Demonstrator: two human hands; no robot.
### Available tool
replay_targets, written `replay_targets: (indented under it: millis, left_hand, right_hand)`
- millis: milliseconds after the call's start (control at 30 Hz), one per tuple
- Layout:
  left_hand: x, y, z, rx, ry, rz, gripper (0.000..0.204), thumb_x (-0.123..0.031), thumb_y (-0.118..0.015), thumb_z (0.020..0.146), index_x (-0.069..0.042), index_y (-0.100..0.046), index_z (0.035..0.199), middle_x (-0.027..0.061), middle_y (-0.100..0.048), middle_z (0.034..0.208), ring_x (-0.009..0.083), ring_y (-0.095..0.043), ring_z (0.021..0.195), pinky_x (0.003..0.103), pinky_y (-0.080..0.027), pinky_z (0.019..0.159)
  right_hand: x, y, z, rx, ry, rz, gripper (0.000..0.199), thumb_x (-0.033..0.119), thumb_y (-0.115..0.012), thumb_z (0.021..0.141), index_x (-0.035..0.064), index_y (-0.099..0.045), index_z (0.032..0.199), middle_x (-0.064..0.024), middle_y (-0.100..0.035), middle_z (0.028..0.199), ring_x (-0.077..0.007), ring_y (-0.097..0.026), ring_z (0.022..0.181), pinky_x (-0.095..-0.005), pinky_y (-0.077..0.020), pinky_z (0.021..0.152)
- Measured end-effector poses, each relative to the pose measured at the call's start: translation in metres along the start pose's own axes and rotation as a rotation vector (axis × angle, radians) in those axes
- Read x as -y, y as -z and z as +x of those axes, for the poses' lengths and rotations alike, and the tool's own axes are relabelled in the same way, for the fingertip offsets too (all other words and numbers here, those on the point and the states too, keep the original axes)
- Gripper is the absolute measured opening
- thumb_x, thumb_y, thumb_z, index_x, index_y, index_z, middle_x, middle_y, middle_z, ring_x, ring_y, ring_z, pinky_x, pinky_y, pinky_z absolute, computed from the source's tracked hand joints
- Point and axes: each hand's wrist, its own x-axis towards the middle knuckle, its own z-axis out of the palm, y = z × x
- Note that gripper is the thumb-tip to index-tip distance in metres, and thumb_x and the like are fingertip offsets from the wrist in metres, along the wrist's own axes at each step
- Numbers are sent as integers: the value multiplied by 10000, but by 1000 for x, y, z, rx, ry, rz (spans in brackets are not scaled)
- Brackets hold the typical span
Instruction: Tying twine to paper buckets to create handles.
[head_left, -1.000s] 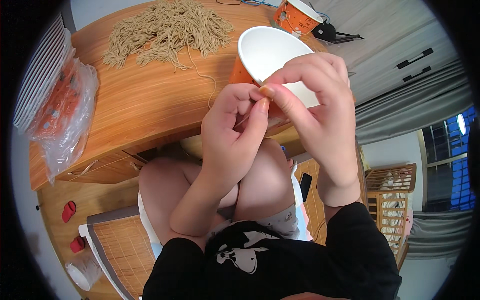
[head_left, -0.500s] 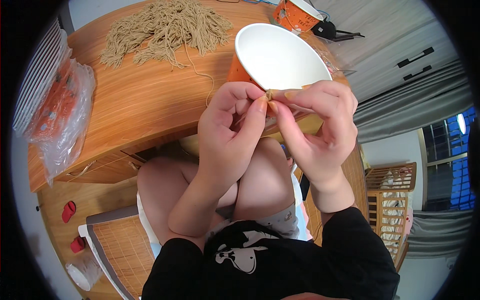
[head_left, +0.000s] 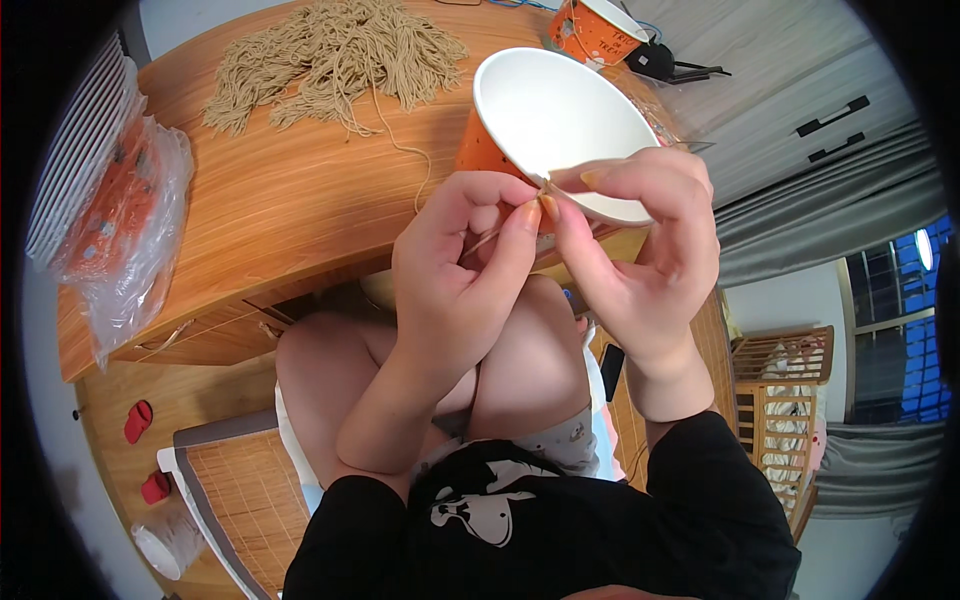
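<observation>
My left hand (head_left: pixel 462 258) and my right hand (head_left: pixel 636 252) meet in front of me, fingertips pinched together on a thin tan string (head_left: pixel 483 240) at the rim of an orange paper cup (head_left: pixel 552 112) with a white inside. The cup lies tilted at the near edge of the wooden table (head_left: pixel 280 230), its mouth facing me. One strand (head_left: pixel 408 150) runs from the cup back toward a heap of tan string pieces (head_left: pixel 335 55) at the far side of the table.
A clear plastic bag with orange cups (head_left: pixel 125 215) lies at the table's left end beside a stack of white plates (head_left: pixel 70 150). Another orange cup (head_left: pixel 592 30) stands at the far right. A woven-seat chair (head_left: pixel 235 490) is at lower left, a wooden crib (head_left: pixel 790 390) at right.
Both hands have slid down and to the right along the cup's rim, still pinching the string. More of the cup's white inside shows now.
</observation>
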Motion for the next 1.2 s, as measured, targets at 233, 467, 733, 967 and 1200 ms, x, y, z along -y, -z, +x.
replay_targets:
  millis: [233,467,733,967,1200]
  left_hand:
    - [-4,-1,0,-51,-32,87,85,34,-617,953,-9,-639,1023,-101,-522,734,-47,-394,633,135,-311,564]
    - [-4,0,-2,-73,-74,206,85,24,-660,924,-12,-679,998,-94,-511,694,-40,-391,601,149,-307,509]
    - [5,3,-2,-154,-278,515,154,-3,-756,828,-60,-713,964,-21,-598,742,25,-432,539,197,-333,467]
    - [4,-1,1,-205,-325,577,160,-1,-765,820,-71,-714,955,-7,-615,766,39,-454,548,203,-353,474]
    - [2,-4,-2,-154,-186,370,127,19,-706,879,-43,-677,985,-26,-632,796,-6,-445,589,170,-353,500]
  right_hand:
    - [-3,2,6,66,139,-62,333,57,-813,719,127,-680,1016,70,-695,897,-160,-598,847,-310,-362,852]
    - [-4,5,4,104,7,6,385,47,-801,729,120,-654,1077,70,-697,903,-164,-593,888,-318,-357,870]
    - [-5,2,3,41,130,-61,438,43,-811,702,131,-637,1095,76,-685,919,-164,-589,878,-327,-352,862]
    - [-14,0,-2,-14,199,-67,531,42,-835,682,122,-599,1150,46,-669,978,-168,-609,880,-325,-366,860]
    - [-17,1,-10,10,126,-2,577,56,-855,679,103,-579,1183,-1,-650,999,-187,-626,882,-325,-378,883]
